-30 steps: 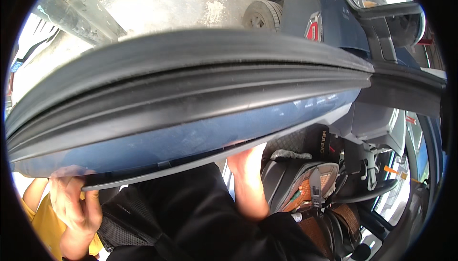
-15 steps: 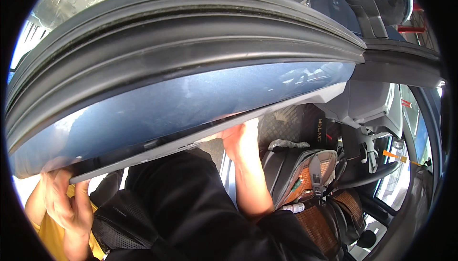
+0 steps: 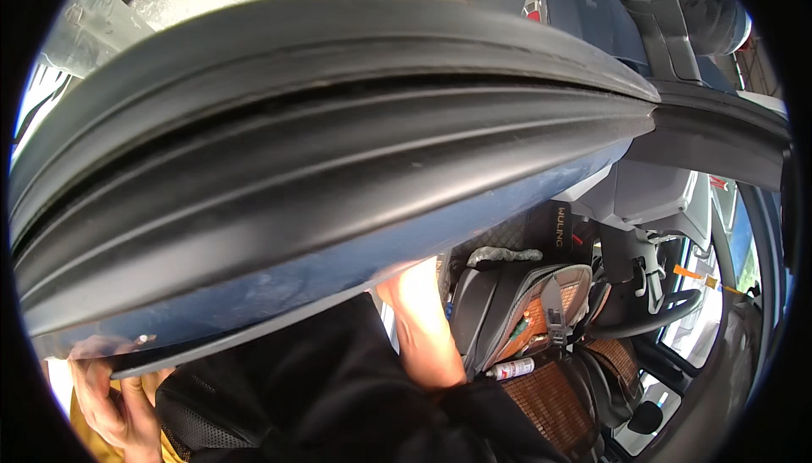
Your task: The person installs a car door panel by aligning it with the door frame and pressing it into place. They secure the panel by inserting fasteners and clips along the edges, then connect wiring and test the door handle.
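Observation:
A thin grey door trim panel (image 3: 296,317) runs slantwise along the inner side of a blue painted door (image 3: 338,267). My left hand (image 3: 114,412) pinches the panel's lower left end, fingers up against the blue metal and thumb below the edge. My right hand (image 3: 414,290) is at the panel's middle, reaching up from below. The panel and door hide most of its fingers; the hand appears closed on the edge. Broad black rubber strips (image 3: 338,142) cover the door's top. Yellow cloth shows behind my left hand.
On the right, inside the car, are a seat (image 3: 482,315) with a woven cover, a white spray can (image 3: 512,368) and a steering wheel (image 3: 626,323). A side mirror (image 3: 715,23) stands at the upper right. My dark-clothed body is close below the panel.
The view has tilted, so the black strips cover more of the picture and less blue metal shows. The panel's left end and my left hand appear lower. My right hand's fingers are more hidden.

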Tool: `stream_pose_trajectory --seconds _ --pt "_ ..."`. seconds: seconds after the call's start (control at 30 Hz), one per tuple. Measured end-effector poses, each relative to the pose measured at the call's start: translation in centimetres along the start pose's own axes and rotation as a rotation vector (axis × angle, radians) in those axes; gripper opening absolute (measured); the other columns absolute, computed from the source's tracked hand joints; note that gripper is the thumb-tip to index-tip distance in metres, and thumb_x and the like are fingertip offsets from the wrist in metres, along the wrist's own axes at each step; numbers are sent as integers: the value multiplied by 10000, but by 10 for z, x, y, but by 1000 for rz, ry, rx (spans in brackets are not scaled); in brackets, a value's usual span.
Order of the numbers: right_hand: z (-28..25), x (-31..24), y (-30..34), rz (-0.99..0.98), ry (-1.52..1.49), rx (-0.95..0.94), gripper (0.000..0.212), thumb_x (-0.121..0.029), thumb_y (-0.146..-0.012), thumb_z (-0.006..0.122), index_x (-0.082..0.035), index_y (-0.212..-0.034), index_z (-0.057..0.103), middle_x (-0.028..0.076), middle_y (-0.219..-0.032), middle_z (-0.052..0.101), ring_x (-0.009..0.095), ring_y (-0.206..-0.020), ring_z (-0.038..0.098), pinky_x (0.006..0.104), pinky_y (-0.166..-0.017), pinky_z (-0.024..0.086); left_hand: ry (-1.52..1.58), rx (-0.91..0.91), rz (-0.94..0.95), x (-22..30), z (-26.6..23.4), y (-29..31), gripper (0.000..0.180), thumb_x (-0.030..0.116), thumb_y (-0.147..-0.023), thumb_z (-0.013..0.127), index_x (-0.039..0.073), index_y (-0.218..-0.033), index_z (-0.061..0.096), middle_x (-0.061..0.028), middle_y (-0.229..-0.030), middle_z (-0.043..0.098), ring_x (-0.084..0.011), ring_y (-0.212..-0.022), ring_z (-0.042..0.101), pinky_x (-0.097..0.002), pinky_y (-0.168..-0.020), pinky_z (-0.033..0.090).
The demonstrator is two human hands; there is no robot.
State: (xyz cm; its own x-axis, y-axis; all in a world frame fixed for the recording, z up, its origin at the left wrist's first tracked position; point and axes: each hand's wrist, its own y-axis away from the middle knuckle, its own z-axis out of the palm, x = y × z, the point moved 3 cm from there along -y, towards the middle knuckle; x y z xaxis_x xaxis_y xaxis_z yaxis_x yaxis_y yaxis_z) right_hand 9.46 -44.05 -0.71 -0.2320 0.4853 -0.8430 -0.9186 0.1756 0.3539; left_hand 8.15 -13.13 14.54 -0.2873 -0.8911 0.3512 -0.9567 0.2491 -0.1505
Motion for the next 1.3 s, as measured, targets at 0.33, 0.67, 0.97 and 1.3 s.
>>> stream_pose_trajectory --seconds 0.33,0.67,0.97,1.3 --pt "5 2 -1 -20 -112 6 521 -488 -968 452 -59 -673 436 30 -515 369 133 -412 372 280 -374 337 -88 102 13 -9 3 -5 123 37 -787 678 0 -825 567 -98 -756 594 -246 -698 540 -343 -652 426" --pt "-15 17 6 -105 -482 -202 421 -405 -940 550 -23 -1104 485 143 -951 541 272 -782 571 423 -620 532 -7 4 175 -1 0 -14 180 62 -780 694 -11 -862 551 -140 -796 609 -275 -701 570 -362 -653 441" --pt "9 -2 14 -72 -313 -71 359 -394 -928 576 -39 -876 592 90 -618 540 204 -554 545 348 -519 491 34 15 182 -5 -2 -5 203 38 -748 699 -4 -885 555 -142 -839 626 -306 -745 586 -395 -693 443" --pt "-44 44 27 41 -306 257 325 -368 -910 606 -49 -844 598 89 -709 598 233 -699 610 404 -650 528 7 -48 205 -5 -3 -2 205 89 -800 674 -5 -904 524 -166 -877 612 -328 -775 563 -416 -740 429"
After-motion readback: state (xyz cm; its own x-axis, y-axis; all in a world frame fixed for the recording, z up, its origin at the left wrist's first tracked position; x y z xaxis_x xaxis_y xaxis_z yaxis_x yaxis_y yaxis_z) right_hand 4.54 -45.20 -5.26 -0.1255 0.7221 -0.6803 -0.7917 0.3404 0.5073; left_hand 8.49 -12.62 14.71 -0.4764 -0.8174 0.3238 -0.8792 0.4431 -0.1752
